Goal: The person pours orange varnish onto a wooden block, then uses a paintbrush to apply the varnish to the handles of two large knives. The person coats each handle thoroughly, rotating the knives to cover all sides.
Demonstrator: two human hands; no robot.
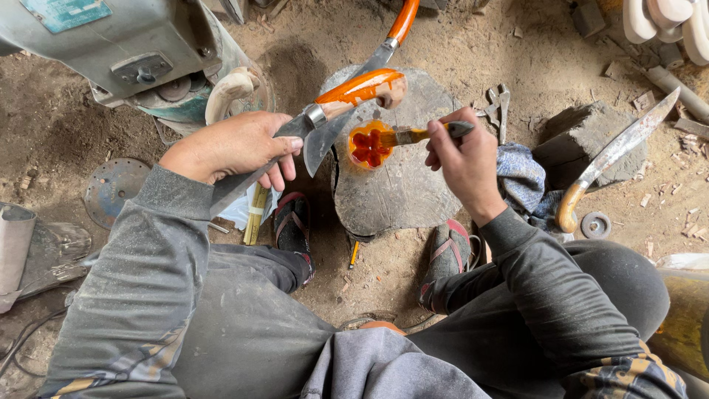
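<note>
My left hand (235, 146) grips a knife by its blade (251, 174), with the wooden handle (362, 90) pointing right, its top coated in wet orange paint. My right hand (461, 159) holds a small paintbrush (413, 135), its bristles dipped in a small cup of orange paint (368, 145). The cup stands on a round wooden stump (402, 188) between my feet. A second knife with an orange handle (395, 33) lies across the stump's far side.
A curved blade with a bare wooden handle (609, 159) leans on a stone block (583, 137) at right. A grey machine (125, 52) sits at upper left, a metal disc (111, 188) on the dirt below it. Pliers (498, 103) and a cloth (521, 177) lie beside the stump.
</note>
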